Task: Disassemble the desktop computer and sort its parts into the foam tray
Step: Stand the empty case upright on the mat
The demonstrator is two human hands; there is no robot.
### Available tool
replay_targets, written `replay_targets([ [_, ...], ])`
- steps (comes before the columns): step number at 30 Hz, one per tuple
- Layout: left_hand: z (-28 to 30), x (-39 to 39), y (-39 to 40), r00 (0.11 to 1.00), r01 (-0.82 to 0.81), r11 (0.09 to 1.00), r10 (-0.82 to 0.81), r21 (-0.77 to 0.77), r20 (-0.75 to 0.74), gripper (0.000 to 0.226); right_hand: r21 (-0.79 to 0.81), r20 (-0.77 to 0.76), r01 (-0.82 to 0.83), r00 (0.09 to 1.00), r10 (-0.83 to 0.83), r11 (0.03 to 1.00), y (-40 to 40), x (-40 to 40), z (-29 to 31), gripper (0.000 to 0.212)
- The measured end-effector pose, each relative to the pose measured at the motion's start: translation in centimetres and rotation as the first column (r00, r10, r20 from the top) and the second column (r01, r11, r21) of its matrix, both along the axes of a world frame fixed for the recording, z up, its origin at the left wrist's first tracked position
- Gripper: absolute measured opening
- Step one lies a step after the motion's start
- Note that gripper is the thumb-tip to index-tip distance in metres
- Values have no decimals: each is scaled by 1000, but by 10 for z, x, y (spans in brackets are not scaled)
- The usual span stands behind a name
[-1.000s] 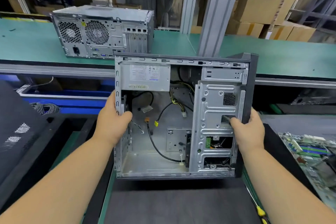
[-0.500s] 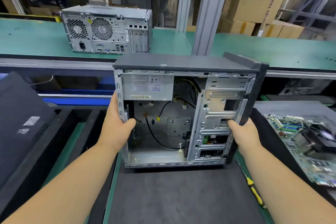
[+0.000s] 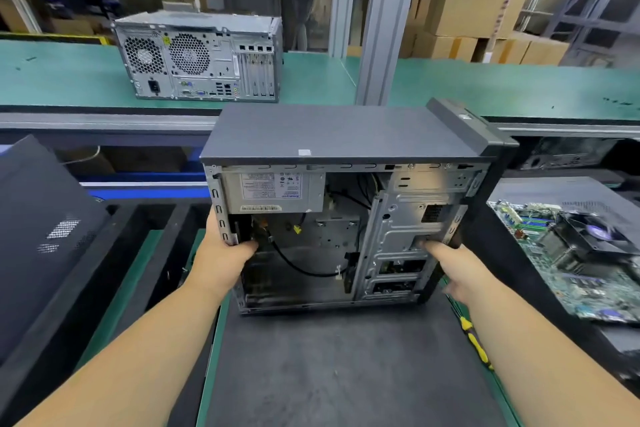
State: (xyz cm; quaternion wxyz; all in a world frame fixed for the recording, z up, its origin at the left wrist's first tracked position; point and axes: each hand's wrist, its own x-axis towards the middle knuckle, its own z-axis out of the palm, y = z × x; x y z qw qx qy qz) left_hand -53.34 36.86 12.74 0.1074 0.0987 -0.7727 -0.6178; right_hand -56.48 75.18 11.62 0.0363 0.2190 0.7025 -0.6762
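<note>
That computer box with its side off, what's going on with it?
A person is taking a desktop computer apart. Both hands grip the open computer case upright on a dark mat: the left hand on its rear edge, the right hand at the drive cage near the front. The power supply and some cables remain inside. A motherboard lies to the right, and another computer sits on the green bench behind.

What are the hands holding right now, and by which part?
The open case: left hand grips its rear edge, right hand grips the drive cage by the front.
</note>
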Motion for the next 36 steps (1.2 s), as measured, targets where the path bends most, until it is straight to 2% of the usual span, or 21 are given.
replay_targets([
  [2,-8,1,-6,997,28,1000,-27,-7,71,84,-67,36,-33,999,35,997,2,2,-5,80],
  [4,-23,4,-14,986,84,996,-83,-7,142,97,-110,28,-91,995,95,990,4,8,-14,88],
  [6,-41,8,-21,954,154,988,-146,-10,261,101,-53,65,-132,989,136,990,5,15,-29,97],
  [8,-55,10,-24,922,194,979,-163,-55,351,71,79,73,-122,990,117,989,2,21,-44,89],
  [10,-60,9,-24,929,190,970,-127,-153,348,39,238,20,-49,999,46,970,1,19,-54,64],
  [11,-61,6,-24,934,194,961,-120,-195,337,33,299,-2,-23,1000,25,954,2,16,-57,53],
  [14,-61,1,-24,934,208,946,-116,-250,339,29,426,20,-57,998,53,903,8,8,-59,39],
  [19,-65,-8,-27,941,166,956,-81,-241,329,27,517,28,-120,992,123,848,11,10,-57,36],
  [27,-60,-31,-35,938,193,940,-92,-281,334,21,581,-11,-81,994,107,810,3,11,-59,37],
  [33,-61,-44,-41,923,197,949,-94,-248,373,22,546,-81,30,997,18,837,-8,1,-68,36],
  [36,-68,-45,-37,927,157,948,-45,-278,373,14,556,-107,10,993,60,831,-2,-24,-56,38],
])
